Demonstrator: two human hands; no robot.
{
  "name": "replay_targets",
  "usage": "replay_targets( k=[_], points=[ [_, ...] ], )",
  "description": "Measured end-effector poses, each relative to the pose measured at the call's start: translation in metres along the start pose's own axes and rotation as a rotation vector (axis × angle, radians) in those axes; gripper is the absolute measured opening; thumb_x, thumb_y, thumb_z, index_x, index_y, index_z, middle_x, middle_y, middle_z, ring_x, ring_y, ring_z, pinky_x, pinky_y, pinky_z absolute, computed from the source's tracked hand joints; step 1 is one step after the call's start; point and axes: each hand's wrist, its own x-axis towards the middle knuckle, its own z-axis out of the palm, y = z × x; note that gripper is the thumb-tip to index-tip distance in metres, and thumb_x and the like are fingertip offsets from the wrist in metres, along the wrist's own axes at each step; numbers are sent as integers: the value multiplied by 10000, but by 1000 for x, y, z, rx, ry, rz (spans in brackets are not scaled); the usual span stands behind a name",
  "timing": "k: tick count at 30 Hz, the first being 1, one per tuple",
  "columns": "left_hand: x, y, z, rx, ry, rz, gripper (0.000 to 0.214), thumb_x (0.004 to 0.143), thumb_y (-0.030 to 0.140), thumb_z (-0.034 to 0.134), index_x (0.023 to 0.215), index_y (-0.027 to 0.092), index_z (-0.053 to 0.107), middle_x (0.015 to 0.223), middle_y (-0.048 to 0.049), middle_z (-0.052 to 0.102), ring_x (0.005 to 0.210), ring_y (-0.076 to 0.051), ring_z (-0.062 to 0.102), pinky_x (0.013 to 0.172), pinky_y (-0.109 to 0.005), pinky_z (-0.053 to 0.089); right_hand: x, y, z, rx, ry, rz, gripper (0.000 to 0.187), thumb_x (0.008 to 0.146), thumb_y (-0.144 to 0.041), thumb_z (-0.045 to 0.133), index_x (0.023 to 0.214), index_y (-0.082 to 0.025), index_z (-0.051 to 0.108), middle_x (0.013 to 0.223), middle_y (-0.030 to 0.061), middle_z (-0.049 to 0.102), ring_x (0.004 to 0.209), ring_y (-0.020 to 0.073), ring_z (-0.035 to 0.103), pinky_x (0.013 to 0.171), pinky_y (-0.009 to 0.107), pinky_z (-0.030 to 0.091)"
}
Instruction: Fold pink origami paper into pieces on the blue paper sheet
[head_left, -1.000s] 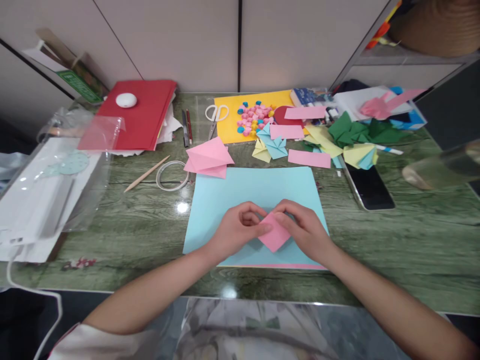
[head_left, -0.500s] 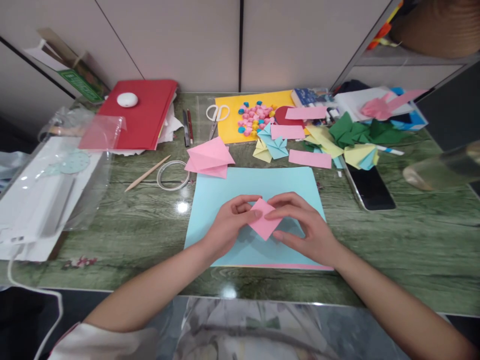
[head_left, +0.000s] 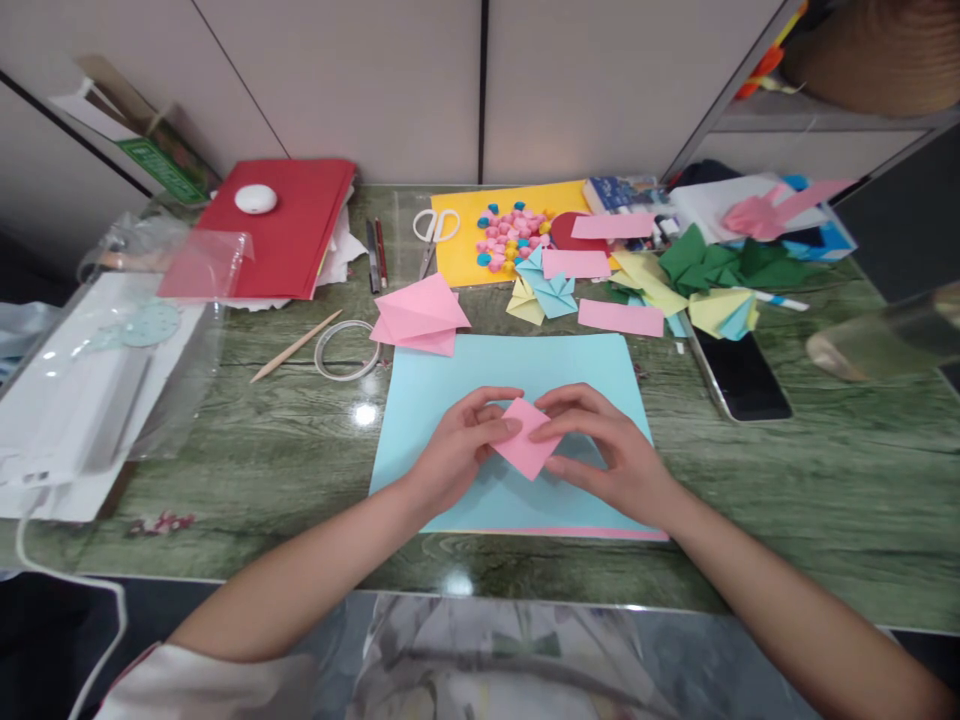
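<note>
A small pink paper square, turned like a diamond, is between my hands above a light blue sheet. My left hand pinches its left corner, thumb on top and fingers beneath. On the other side my right hand has a fingertip on the paper's right part, with the thumb close to its lower right edge. More pink paper squares lie overlapped at the sheet's upper left corner. The underside of the held paper is hidden.
Left of the sheet are a tape roll and a pointed wooden stick. Behind lie scissors, small coloured balls and pink strips. A phone and a clear bottle are at the right.
The pink paper has shifted very slightly between my fingers. Both hands keep nearly the same place and hold, and everything else stays where it was.
</note>
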Motion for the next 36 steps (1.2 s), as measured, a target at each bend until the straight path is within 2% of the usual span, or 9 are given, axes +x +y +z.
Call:
replay_targets(
  k=[5,9,14,19,24,27,31,36],
  points=[
    [0,0,-1,-5,-35,2,281,734,175,659,1009,211,618,763,7,594,674,-98,527,646,-226,385,0,1,0,35,3,37,123,796,-256,632,916,-275,655,1067,45,525,1032,191,520,879,352,442],
    [0,0,0,6,-14,10,217,719,159,654,932,199,644,758,14,596,656,-81,516,613,-199,365,0,3,3,50,58,90,54,816,-274,606,846,-254,647,999,46,557,988,190,541,839,350,449],
    [-1,0,3,37,-10,62,207,689,161,674,894,184,658,746,3,628,604,-75,506,578,-200,364,2,5,8,130,111,200,117,839,-325,566,791,-222,592,882,36,615,836,173,574,733,316,469],
    [-1,-1,3,86,6,87,179,718,232,684,889,182,663,731,0,630,604,-81,519,592,-212,390,2,3,10,100,158,261,126,831,-329,571,777,-215,585,743,0,598,700,141,559,655,274,464],
    [-3,1,6,194,38,153,220,677,261,742,860,176,655,762,-8,639,691,-105,575,615,-213,439,0,2,12,86,221,233,102,814,-305,601,760,-221,577,721,-9,593,688,133,551,645,263,453],
    [-4,2,11,232,80,148,244,619,241,777,803,166,636,718,4,627,642,-103,576,558,-206,452,-1,3,12,83,232,229,88,813,-293,604,766,-222,581,727,-5,593,694,137,554,651,271,455],
    [-4,1,13,280,118,178,223,608,219,776,762,163,624,657,22,608,578,-86,554,521,-198,446,-1,3,13,80,238,226,88,810,-303,607,778,-222,592,740,9,602,706,149,564,652,284,464],
    [-3,-1,10,267,124,196,233,607,215,781,781,169,632,706,11,630,658,-97,581,591,-202,466,-1,3,13,171,226,247,151,784,-329,638,888,-233,586,811,12,599,755,148,572,676,281,470]
  ],
)
